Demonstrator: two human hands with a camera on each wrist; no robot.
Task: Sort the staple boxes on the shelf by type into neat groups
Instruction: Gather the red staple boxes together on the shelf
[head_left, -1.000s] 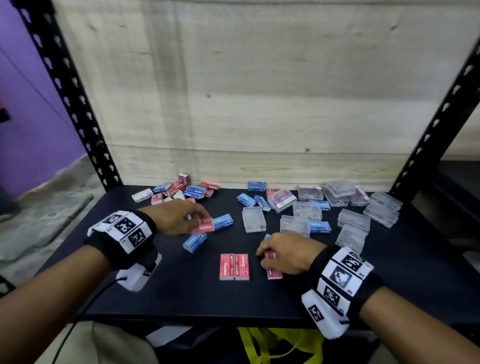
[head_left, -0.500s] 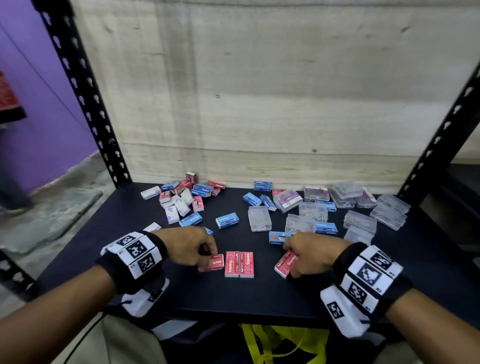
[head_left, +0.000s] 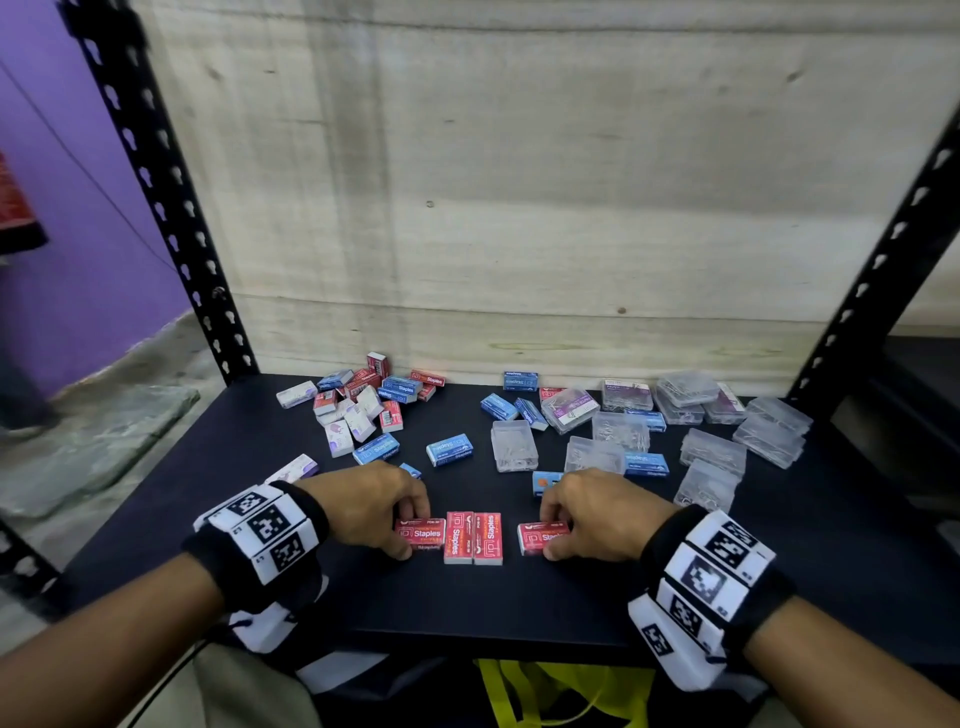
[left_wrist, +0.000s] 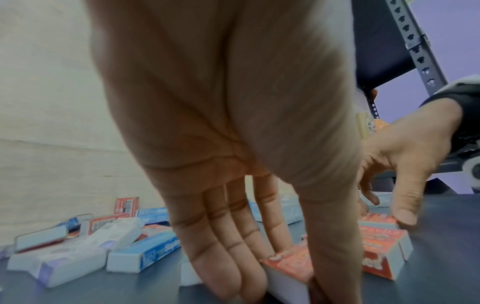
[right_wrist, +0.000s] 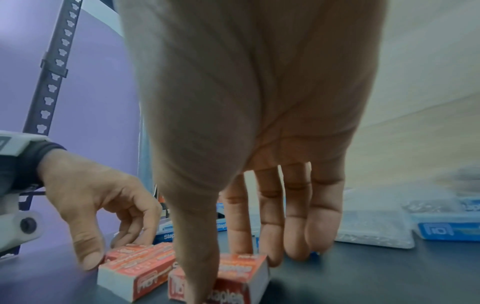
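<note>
Left hand (head_left: 363, 512) and right hand (head_left: 597, 519) each pinch a red staple box; wrist views show thumb-and-fingers grips, at 9 and 3 o'clock of the red pair (head_left: 474, 538)

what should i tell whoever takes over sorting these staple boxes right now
Left hand: pinches a red staple box lying crosswise, touching the left side of the red pair.
Right hand: grips another red box just right of the pair, a gap between them.
Done: two red boxes sit side by side at the front of the shelf.
Left: line both held boxes up with the pair, then sort the mixed heap at back left, the loose blue boxes and the clear cases on the right.
</note>
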